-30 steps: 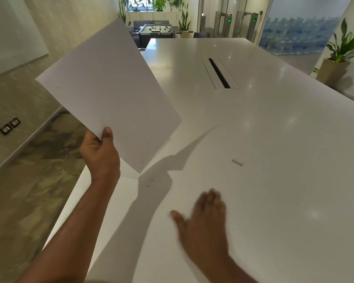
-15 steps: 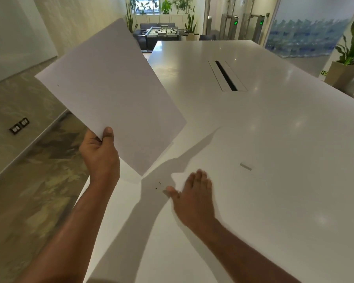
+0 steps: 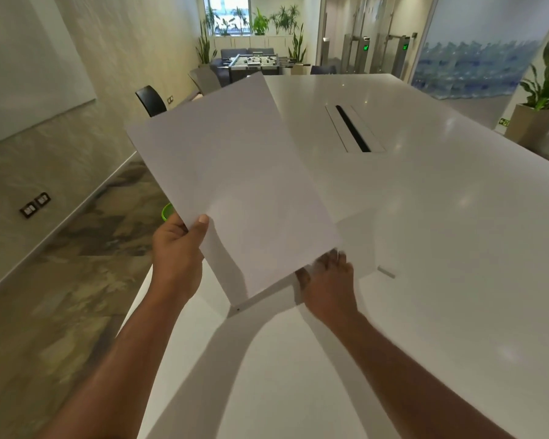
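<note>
One long white table (image 3: 457, 248) takes up most of the room. A blank sheet of paper (image 3: 241, 185) hangs tilted in the air over the table's near left part. The left hand (image 3: 178, 248) pinches the sheet's left edge, thumb on top. The right hand (image 3: 328, 280) is at the lower right corner, its fingers blurred, so I cannot tell whether it grips. A dark cable slot (image 3: 352, 128) sits farther up the table, and a small grey strip (image 3: 386, 271) lies just right of the right hand.

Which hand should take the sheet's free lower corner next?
Right. The right hand holds nothing else and sits at the sheet's lower right corner; blur hides whether it touches. The left hand pinches the sheet's left edge, holding it up.
</note>
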A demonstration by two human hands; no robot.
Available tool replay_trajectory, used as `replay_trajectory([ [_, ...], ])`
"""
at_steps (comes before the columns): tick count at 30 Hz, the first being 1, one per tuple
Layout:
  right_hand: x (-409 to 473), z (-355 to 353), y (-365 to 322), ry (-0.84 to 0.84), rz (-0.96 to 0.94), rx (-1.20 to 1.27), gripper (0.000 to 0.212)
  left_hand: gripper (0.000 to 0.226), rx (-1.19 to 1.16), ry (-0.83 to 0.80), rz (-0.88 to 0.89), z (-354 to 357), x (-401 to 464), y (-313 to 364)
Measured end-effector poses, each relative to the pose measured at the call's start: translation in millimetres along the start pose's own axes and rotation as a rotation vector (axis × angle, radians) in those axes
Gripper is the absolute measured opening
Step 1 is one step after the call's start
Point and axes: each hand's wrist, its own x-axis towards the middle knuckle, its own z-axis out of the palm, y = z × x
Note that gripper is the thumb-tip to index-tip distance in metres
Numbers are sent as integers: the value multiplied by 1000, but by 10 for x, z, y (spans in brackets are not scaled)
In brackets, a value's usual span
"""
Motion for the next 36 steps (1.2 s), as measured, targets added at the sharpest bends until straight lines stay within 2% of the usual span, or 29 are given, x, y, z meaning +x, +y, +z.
replay_trajectory([
  [3,-64,20,-114,-159,87,252,54,24,11,-25,-29,10,-7,-5],
  [7,-321,-27,-627,-417,-153,443,40,25,6,-56,-42,31,-13,30],
  [8,-390,-82,-697,-456,-190,571,36,24,9,-55,-47,36,-14,39],
  [10,-391,-170,-674,-481,-172,880,33,24,6,-55,-62,27,-9,55],
  [12,-320,-301,-446,-476,46,1290,33,23,0,-69,-86,-20,15,53],
  [13,-288,-357,-306,-416,140,1440,35,23,1,-78,-108,-39,30,40],
  [14,-284,-417,-166,-304,178,1591,27,23,4,-90,-139,-48,40,19],
  [16,-283,-644,112,-233,288,1753,10,22,10,-123,-217,-42,43,-70],
  [18,-281,-808,373,-205,332,1686,36,21,29,-161,-298,7,20,-210],
  [20,-335,-929,643,-363,302,1660,67,21,82,-191,-369,78,-34,-367],
  [22,-426,-975,844,-433,284,1483,75,19,163,-214,-446,170,-120,-507],
  [25,-537,-927,1001,-331,261,1066,63,15,262,-234,-550,279,-250,-651],
  [30,-652,-930,1096,-289,364,909,20,11,399,-292,-654,385,-400,-768],
  [36,-689,-905,1132,-276,406,802,23,11,527,-246,-601,405,-443,-699],
])
